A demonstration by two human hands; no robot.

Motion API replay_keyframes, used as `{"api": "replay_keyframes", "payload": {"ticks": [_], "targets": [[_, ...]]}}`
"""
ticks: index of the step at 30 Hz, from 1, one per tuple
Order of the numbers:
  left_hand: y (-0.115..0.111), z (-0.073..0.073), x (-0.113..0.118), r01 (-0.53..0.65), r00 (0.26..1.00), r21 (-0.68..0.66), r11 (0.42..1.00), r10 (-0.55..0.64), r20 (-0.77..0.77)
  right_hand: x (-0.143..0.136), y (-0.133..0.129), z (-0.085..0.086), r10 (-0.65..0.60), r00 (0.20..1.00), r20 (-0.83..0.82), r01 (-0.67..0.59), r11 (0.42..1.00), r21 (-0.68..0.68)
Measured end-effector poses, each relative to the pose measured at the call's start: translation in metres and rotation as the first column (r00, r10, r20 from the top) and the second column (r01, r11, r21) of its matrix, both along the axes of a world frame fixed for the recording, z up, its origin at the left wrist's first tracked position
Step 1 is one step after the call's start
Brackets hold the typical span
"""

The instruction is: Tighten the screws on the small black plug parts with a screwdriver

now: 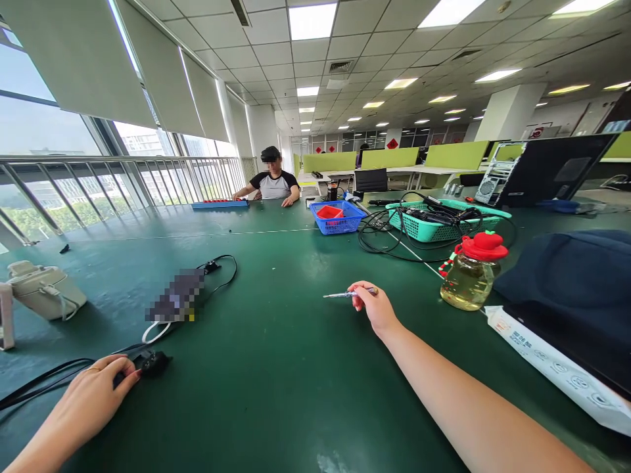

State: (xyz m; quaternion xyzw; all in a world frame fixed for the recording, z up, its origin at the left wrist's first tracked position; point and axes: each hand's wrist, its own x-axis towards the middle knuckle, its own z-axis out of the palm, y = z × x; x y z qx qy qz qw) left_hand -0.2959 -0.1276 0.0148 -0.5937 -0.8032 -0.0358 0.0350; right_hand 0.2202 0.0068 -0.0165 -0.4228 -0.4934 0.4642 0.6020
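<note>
My right hand (pixel 371 305) is closed around a small screwdriver (pixel 338 295), held just above the green tabletop. Its thin metal shaft points left, and the fingers cover most of the handle. At the lower left, my left hand (pixel 101 387) has thumb and fingers pinched on a black plug (pixel 154 363) that rests on the table. A black cable (pixel 44 381) runs from behind that hand to the left edge. Beyond the plug lies a blurred-out dark device (pixel 177 295) with a white loop and a thin black cord.
A beige container (pixel 46 289) stands left. To the right are a red-lidded bottle (pixel 470 272), a white box (pixel 552 368) and dark cloth (pixel 572 269). Farther back sit a blue basket (pixel 340 220), a green basket of cables (pixel 434 226) and a seated person (pixel 276 180).
</note>
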Motion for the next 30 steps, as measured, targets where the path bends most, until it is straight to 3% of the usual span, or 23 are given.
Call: {"api": "replay_keyframes", "payload": {"ticks": [7, 9, 12, 16, 22, 30], "targets": [[-0.007, 0.004, 0.006, -0.243, 0.970, 0.104, 0.964, 0.239, 0.050, 0.001, -0.002, 0.001, -0.005, 1.000, 0.010, 0.005, 1.000, 0.001], [-0.011, 0.004, 0.020, -0.171, 0.985, 0.190, 0.967, 0.162, 0.060, 0.000, -0.002, 0.000, -0.007, 1.000, 0.012, 0.007, 1.000, -0.005], [-0.013, 0.004, 0.043, 0.028, 0.999, 0.305, 0.952, -0.033, 0.013, 0.000, -0.001, 0.000, -0.010, 1.000, 0.010, 0.010, 1.000, -0.009], [-0.008, -0.003, 0.056, 0.166, 0.986, 0.256, 0.952, -0.155, -0.061, 0.000, -0.001, 0.000, -0.008, 1.000, 0.012, 0.008, 1.000, 0.001], [-0.002, -0.010, 0.054, 0.164, 0.985, 0.205, 0.965, -0.148, -0.094, 0.000, -0.002, 0.001, -0.002, 1.000, 0.012, 0.002, 1.000, 0.008], [0.002, -0.002, 0.053, 0.072, 0.991, 0.119, 0.990, -0.058, -0.119, 0.000, -0.001, 0.000, 0.009, 1.000, 0.027, -0.009, 1.000, 0.005]]}}
